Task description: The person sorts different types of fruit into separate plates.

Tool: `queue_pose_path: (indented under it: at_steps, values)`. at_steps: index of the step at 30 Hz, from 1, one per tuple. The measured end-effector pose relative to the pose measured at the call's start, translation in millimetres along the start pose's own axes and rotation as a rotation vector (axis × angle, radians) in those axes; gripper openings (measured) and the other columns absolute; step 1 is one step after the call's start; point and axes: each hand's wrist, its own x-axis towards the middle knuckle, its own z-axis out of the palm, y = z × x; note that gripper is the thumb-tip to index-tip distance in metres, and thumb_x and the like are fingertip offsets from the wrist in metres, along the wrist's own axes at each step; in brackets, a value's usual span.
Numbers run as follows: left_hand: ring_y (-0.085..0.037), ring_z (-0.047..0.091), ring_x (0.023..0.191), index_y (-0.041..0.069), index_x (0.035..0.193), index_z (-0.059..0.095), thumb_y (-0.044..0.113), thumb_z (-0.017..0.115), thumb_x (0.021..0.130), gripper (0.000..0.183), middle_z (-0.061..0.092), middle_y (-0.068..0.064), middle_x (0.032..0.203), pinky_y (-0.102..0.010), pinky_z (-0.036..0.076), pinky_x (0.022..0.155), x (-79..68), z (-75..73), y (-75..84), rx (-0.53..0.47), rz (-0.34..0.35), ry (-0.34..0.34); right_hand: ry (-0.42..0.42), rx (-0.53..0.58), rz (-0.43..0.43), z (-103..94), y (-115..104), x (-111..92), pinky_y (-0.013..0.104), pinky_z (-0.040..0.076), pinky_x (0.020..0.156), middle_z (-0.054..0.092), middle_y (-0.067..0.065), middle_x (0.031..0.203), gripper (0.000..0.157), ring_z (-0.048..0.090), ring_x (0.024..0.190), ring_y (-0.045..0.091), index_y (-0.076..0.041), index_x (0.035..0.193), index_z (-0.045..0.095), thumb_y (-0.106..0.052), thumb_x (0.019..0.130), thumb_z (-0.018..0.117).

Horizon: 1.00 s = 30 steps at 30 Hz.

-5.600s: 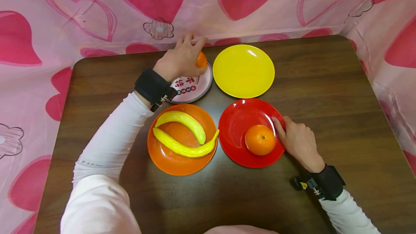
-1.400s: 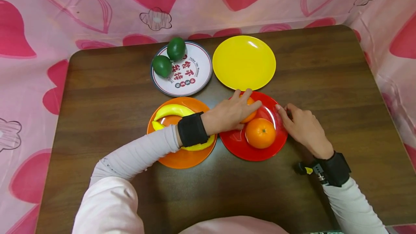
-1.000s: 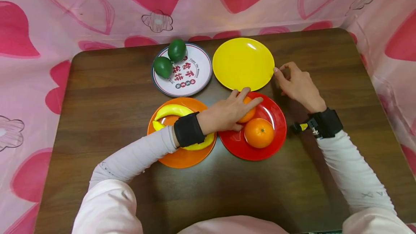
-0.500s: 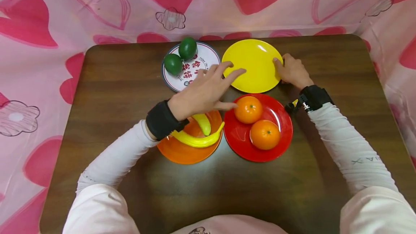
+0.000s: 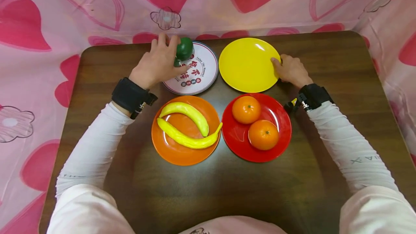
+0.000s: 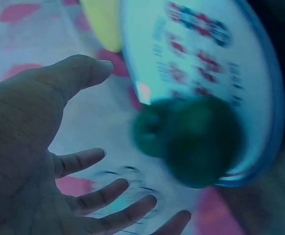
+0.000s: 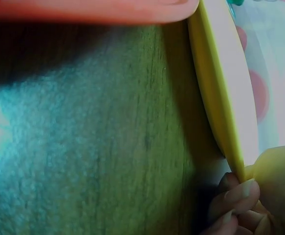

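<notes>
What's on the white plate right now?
Two green fruits, one plain in the head view. The left hand hides most of the other there; the left wrist view shows both, blurred. Printed lettering shows too, partly covered.

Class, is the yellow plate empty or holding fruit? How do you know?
Empty: the head view shows the yellow plate bare of fruit, the right hand gripping its rim.

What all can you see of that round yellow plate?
The round, glossy yellow plate is plain, with a bright highlight near its far edge; plastic or ceramic, I can't tell. It sits face up on the brown wood-grain table, beyond the shiny red round plate. The person's right-hand grip pinches its right rim, thumb on top.
</notes>
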Motion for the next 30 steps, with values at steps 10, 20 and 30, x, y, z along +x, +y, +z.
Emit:
queue_pose_path:
  at_steps: [10,20,30]
  values:
    - [-0.045,0.032,0.124,0.002,0.150,0.018,0.050,0.066,0.083,0.095,0.027,-0.030,0.140,-0.063,0.043,0.094,6.2,25.2,-30.3,-0.026,-0.139,-0.121,-0.004,-0.011,-0.016,4.8,-4,-1,0.040,0.047,0.073,0.053,0.017,0.098,0.075,0.054,0.080,0.032,-0.001,0.127,0.044,-0.066,0.095,0.023]
    - [-0.045,0.028,0.125,-0.005,0.148,0.021,0.044,0.062,0.087,0.088,0.028,-0.031,0.137,-0.059,0.042,0.099,6.3,38.9,-29.9,-0.026,-0.139,-0.170,0.020,-0.026,-0.034,3.9,-4,-5,0.043,0.045,0.073,0.052,0.018,0.096,0.074,0.053,0.081,0.033,0.001,0.123,0.045,-0.064,0.096,0.024]
    - [-0.045,0.030,0.121,-0.011,0.142,0.027,0.039,0.061,0.088,0.081,0.032,-0.031,0.132,-0.056,0.041,0.100,0.9,39.5,-21.0,-0.027,-0.116,-0.188,0.029,-0.046,-0.023,2.9,-1,-9,0.044,0.042,0.074,0.051,0.019,0.094,0.071,0.051,0.082,0.034,0.002,0.120,0.047,-0.062,0.097,0.025]
